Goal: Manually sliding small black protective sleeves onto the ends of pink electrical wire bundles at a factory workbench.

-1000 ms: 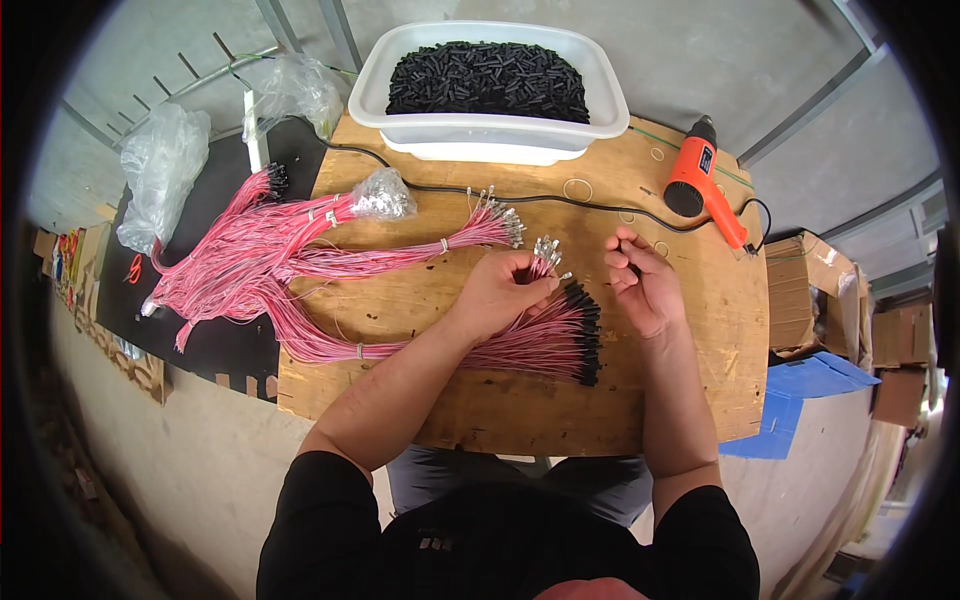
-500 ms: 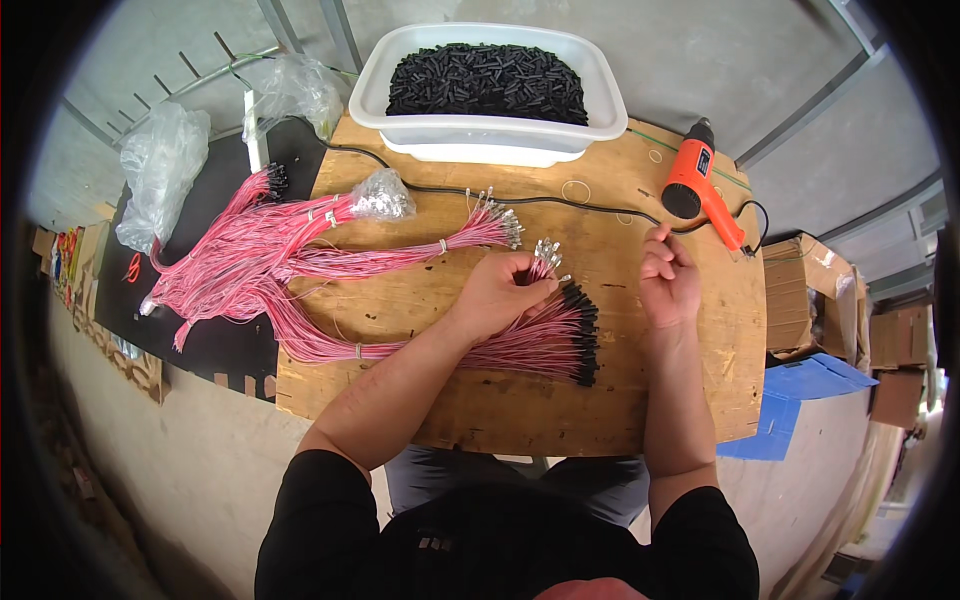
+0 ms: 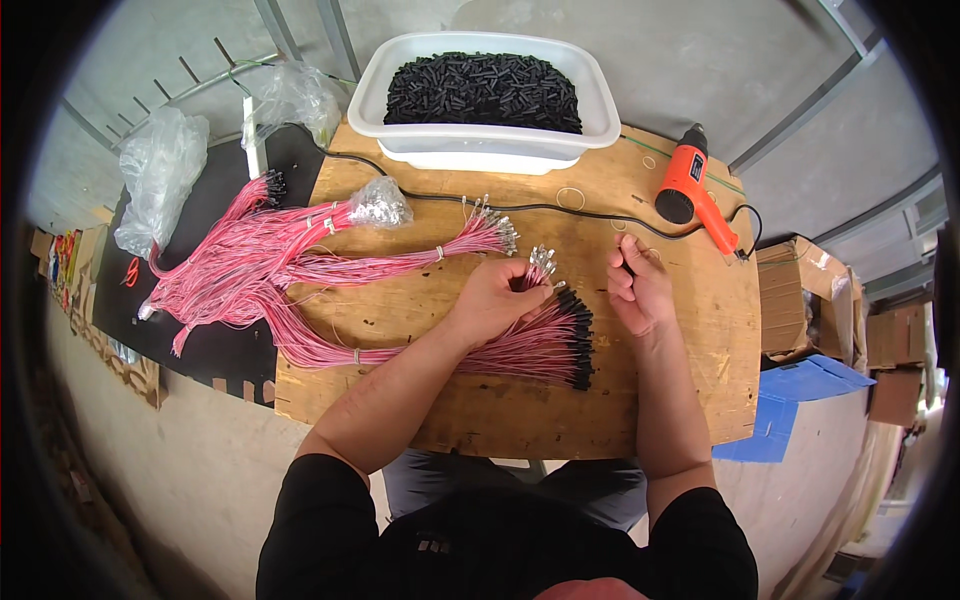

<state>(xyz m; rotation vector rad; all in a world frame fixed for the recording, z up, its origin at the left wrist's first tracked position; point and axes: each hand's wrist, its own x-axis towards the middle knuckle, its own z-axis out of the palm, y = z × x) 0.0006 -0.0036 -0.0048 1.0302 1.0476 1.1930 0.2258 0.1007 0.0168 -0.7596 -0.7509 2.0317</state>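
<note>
Wires point(image 3: 540, 266) pinched in left hand point(image 3: 495, 300) | right hand point(image 3: 641, 293) grip narrow, seemingly on black sleeve point(image 3: 628, 268) | likely sleeving; next calls for alignment

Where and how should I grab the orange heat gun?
I'd take the heat gun by its handle, coming from the near right: the handle looks slimmer than the rounded body and sticks out that way, while the dark nozzle points away from you.

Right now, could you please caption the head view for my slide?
Left hand grips thin pink wires with silvery metal tips; right hand curled nearby, over a brown wooden table.
</note>
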